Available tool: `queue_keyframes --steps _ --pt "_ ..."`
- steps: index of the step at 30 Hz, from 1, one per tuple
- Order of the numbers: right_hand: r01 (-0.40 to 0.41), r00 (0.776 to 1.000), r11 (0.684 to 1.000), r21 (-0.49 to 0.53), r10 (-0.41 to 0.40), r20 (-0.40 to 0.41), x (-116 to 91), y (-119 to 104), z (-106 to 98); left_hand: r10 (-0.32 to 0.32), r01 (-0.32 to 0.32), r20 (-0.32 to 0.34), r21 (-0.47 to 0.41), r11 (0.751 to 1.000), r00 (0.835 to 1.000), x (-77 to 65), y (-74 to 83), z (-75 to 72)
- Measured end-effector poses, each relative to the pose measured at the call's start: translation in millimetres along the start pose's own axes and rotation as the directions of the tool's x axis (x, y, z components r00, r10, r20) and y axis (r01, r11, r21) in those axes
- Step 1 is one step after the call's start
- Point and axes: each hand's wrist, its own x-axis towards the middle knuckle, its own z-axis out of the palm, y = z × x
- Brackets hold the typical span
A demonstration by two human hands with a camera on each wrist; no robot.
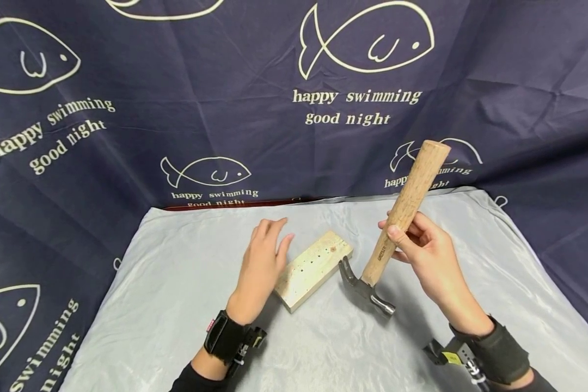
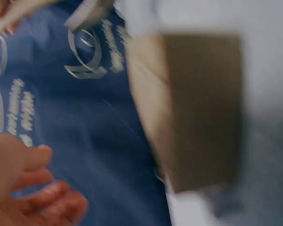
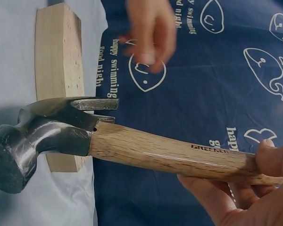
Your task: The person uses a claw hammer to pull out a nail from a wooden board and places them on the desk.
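Observation:
My right hand point(image 1: 428, 250) grips a claw hammer point(image 1: 404, 209) by the lower part of its wooden handle, thumb on one side and fingers on the other. The handle tilts up and to the right, with the metal head point(image 3: 52, 136) hanging down just above the cloth. Beside the hammer's claw lies a pale wooden block point(image 1: 316, 267) with several small dark holes in its top. Over the block's left end hovers my left hand point(image 1: 262, 258), fingers loosely bent and holding nothing. In the left wrist view the block point(image 2: 205, 113) is blurred, and the left hand point(image 2: 33, 188) shows at lower left.
A light grey cloth point(image 1: 176, 337) covers the table under the block. Behind the table hangs a dark blue curtain point(image 1: 255, 98) printed with white fish and lettering. Each wrist wears a black strap point(image 1: 225, 337) with a small camera mount.

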Motion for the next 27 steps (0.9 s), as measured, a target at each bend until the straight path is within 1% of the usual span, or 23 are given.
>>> queue_keyframes --steps 2,3,5,7,8,10,11,13,15,18,22,27 --pt "0.007 1.000 1.000 -0.006 -0.007 0.005 0 0 4 0.086 -0.088 -0.020 -0.109 0.990 0.996 1.0 20.8 -5.3" --pt "0.011 1.000 1.000 -0.005 -0.011 0.008 0 0 6 0.112 -0.114 -0.019 -0.161 0.980 0.994 0.3 32.0 -7.6" --pt "0.016 1.000 1.000 -0.007 -0.016 0.016 0 0 10 0.126 -0.117 0.022 -0.250 0.961 0.992 -2.8 56.1 -11.9" --pt "0.021 1.000 1.000 -0.014 -0.021 0.021 -1 -1 14 0.129 -0.099 0.078 -0.309 0.946 0.989 -6.6 77.7 -12.8" --pt "0.021 1.000 1.000 -0.018 -0.021 0.022 -1 -2 16 0.128 -0.088 0.107 -0.322 0.943 0.986 -8.4 87.1 -12.2" --pt "0.021 1.000 0.999 -0.027 -0.020 0.020 -1 -4 19 0.135 -0.073 0.169 -0.327 0.942 0.976 -11.3 100.7 -9.5" --pt "0.022 1.000 0.999 -0.030 -0.021 0.019 0 -6 21 0.151 -0.083 0.187 -0.328 0.941 0.971 -11.9 105.0 -7.5" --pt "0.019 1.000 0.999 -0.040 -0.019 0.014 0 -7 25 0.182 -0.107 0.202 -0.333 0.937 0.962 -12.3 109.8 -2.8" --pt "0.012 1.000 0.999 -0.049 -0.011 0.008 -1 -8 27 0.196 -0.121 0.205 -0.331 0.936 0.959 -12.3 111.4 1.2" --pt "-0.006 1.000 0.998 -0.068 0.005 -0.004 -2 -9 31 0.188 -0.117 0.191 -0.329 0.937 0.963 -12.1 111.5 5.4" --pt "-0.017 1.000 0.997 -0.079 0.015 -0.022 -1 -10 36 0.153 -0.090 0.175 -0.327 0.941 0.973 -11.7 110.1 9.2" --pt "-0.024 0.999 0.996 -0.082 0.021 -0.041 1 -11 39 0.155 -0.112 0.115 -0.315 0.942 0.981 -9.9 107.8 15.6"
